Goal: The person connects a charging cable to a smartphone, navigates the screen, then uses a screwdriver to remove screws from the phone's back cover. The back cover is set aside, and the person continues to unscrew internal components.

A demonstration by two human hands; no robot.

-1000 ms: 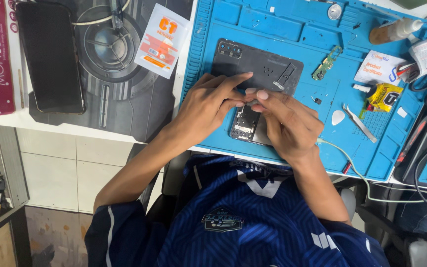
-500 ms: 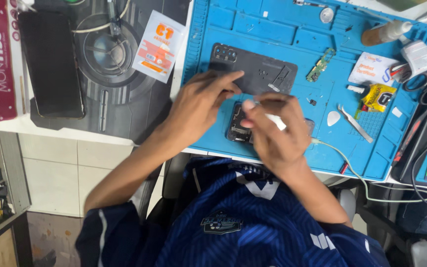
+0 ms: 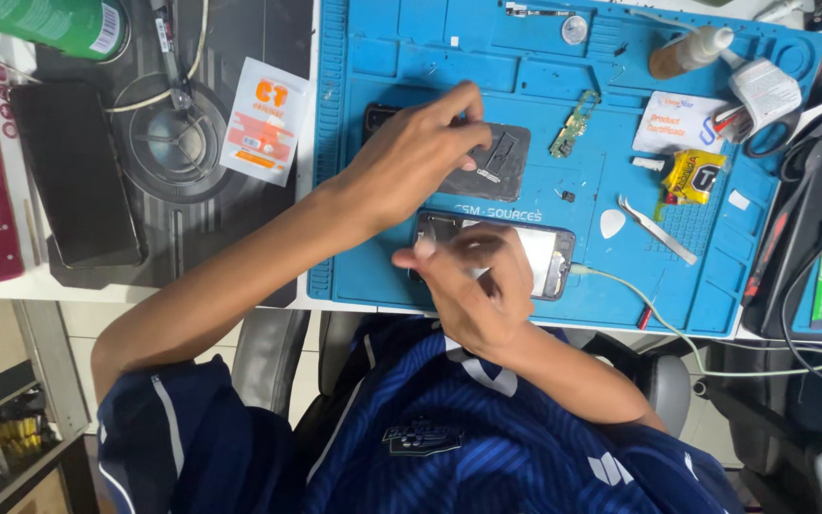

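Left hand (image 3: 418, 157) reaches forward across the blue mat (image 3: 525, 86), fingers curled on the dark back cover (image 3: 499, 164), gripping its edge. Right hand (image 3: 473, 286) hovers bent-wristed over the opened phone (image 3: 549, 255) near the mat's front edge; fingers half-curled, grasp unclear. Cable (image 3: 639, 290) plugged into the phone.

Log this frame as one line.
left hand: on dark back cover | right hand: over opened phone | surface: blue mat
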